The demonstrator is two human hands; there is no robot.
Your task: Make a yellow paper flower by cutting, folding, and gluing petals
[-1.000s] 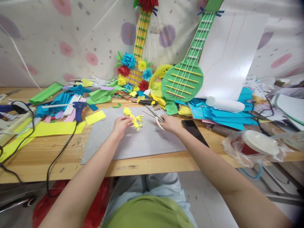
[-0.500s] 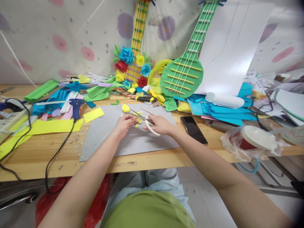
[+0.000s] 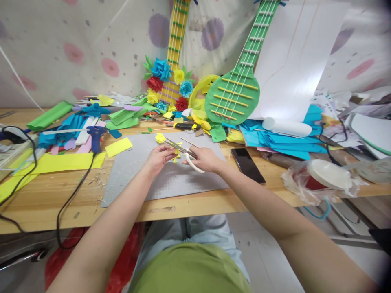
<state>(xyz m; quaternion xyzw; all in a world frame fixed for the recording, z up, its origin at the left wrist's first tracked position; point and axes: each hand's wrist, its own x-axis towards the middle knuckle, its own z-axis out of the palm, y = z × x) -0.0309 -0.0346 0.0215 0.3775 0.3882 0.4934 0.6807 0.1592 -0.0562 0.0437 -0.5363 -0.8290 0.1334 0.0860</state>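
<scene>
My right hand point(image 3: 205, 159) grips a pair of scissors point(image 3: 193, 163) with pale handles. The blades point left and reach past the fingertips of my left hand point(image 3: 160, 158). Those fingers are pinched on a small piece of yellow paper point(image 3: 177, 152), mostly hidden by the fingers and blades. A thin stick point(image 3: 188, 142) juts out up and left from my right hand. Just beyond my left hand is a small yellow paper flower point(image 3: 160, 138). Beneath both hands lies a grey cutting mat point(image 3: 131, 171), with yellow scraps point(image 3: 175, 160) seen between the hands.
To the left lie a blue glue gun point(image 3: 96, 136) with its cord and yellow paper strips point(image 3: 70, 162). A phone point(image 3: 248, 165) rests right of the mat. Behind stand a green paper instrument point(image 3: 232, 99) and a flower-decked yellow one point(image 3: 174, 57). A utility knife point(image 3: 183, 126) lies behind the mat.
The whole view has shifted slightly. Both hands keep nearly the same pose, and the scissor blades look closer together than before.
</scene>
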